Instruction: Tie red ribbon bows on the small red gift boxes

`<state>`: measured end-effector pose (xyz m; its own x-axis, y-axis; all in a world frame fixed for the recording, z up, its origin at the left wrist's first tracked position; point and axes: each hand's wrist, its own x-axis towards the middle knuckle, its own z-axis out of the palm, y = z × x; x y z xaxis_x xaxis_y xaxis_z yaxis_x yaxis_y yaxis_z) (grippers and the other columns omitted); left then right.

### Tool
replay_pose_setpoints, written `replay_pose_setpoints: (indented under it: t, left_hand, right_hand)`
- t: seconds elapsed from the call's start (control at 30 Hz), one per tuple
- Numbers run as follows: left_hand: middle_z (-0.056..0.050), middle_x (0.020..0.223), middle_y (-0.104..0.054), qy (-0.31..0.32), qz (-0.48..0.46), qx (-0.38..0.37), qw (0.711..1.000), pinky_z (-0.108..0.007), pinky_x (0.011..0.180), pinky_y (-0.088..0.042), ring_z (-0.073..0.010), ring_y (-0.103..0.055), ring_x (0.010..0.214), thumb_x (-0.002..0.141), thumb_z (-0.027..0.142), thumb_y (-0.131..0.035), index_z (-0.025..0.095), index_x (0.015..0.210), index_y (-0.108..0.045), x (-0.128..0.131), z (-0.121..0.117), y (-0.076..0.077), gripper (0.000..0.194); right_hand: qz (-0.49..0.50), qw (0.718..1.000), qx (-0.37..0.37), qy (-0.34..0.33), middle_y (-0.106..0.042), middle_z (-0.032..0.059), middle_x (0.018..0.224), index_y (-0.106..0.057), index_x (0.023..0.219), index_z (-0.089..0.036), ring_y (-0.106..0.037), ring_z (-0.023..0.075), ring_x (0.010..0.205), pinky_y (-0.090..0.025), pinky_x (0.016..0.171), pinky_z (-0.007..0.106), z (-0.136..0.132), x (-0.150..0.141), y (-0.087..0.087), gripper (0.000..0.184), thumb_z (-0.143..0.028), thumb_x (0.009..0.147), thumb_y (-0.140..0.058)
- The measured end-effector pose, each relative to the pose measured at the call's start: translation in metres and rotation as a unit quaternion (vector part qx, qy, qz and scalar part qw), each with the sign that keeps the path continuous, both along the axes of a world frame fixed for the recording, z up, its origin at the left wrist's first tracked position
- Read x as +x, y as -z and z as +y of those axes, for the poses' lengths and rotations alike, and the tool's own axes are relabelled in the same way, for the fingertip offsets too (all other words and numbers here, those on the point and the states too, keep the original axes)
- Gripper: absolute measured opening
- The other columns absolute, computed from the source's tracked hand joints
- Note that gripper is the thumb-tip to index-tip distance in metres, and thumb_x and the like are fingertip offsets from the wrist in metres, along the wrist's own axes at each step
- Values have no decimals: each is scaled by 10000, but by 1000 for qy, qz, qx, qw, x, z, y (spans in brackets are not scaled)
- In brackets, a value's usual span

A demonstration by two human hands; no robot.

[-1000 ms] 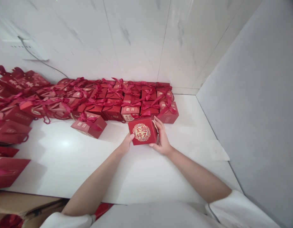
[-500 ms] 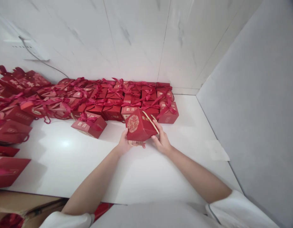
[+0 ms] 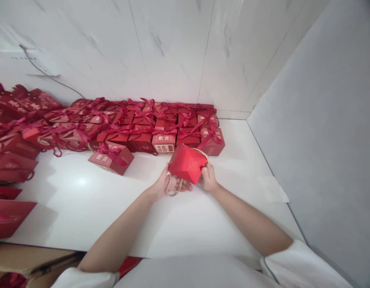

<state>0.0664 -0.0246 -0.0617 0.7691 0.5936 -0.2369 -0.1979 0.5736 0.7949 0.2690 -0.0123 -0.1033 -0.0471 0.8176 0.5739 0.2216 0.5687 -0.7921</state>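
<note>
Between my two hands, above the white table (image 3: pixel 137 216), is a red gift box (image 3: pixel 186 162) with gold rope handles. Its plain bright red folded side faces me. My left hand (image 3: pixel 165 185) grips it from the left and below, thumb on the side edge; a rope handle (image 3: pixel 172 195) dangles over those fingers. My right hand (image 3: pixel 208 178) pinches the right edge, thumb in front, near the other rope handle (image 3: pixel 204 153). Close by on the left, a single gift box with a ribbon bow (image 3: pixel 111 158) sits on the table.
Rows of red gift boxes (image 3: pixel 139 138) with ribbon bows stand along the tiled wall (image 3: pixel 173 48). More boxes (image 3: pixel 11 216) line the left side. A grey panel (image 3: pixel 329 120) bounds the table on the right. An open cardboard box (image 3: pixel 29 258) sits below the front left edge.
The held box has turned in my hands: its printed gold-patterned face has gone from view and a plain bright red side shows. It has shifted slightly right, and one rope handle hangs lower.
</note>
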Motion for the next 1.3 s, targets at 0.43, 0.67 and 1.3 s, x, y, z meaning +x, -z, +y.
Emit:
replay_pose_setpoints:
  t: [0.43, 0.67, 1.3]
  left_hand:
    - [-210, 1007, -711, -2, 18, -19, 1000, -417, 912, -461, -316, -676, 978, 728, 907, -123, 137, 1035, -666, -2, 2, 3, 991]
    - [-228, 1054, -701, 2, 43, -7, 999, -445, 926, -459, -342, -657, 1032, 711, 921, -120, 128, 1041, -700, -2, 2, 0, 1036]
    - [-276, 1149, -653, -16, 62, -11, 998, -511, 1032, -387, -363, -622, 1108, 755, 890, -119, 48, 1153, -627, -3, 2, -2, 1062]
  right_hand:
    - [-7, 999, -31, 11, -687, 94, 1163, -381, 1436, -232, -706, 258, 905, -576, 751, 388, 2, 1, 4, 622, -614, 963, -251]
    - [-13, 1000, -15, 10, -681, 95, 1162, -371, 1443, -234, -702, 249, 936, -576, 754, 374, 1, 1, 1, 625, -615, 961, -257]
    - [8, 1000, -22, -16, -636, 119, 1236, -366, 1439, -246, -658, 269, 1060, -542, 876, 406, -2, 1, -4, 623, -621, 949, -282]
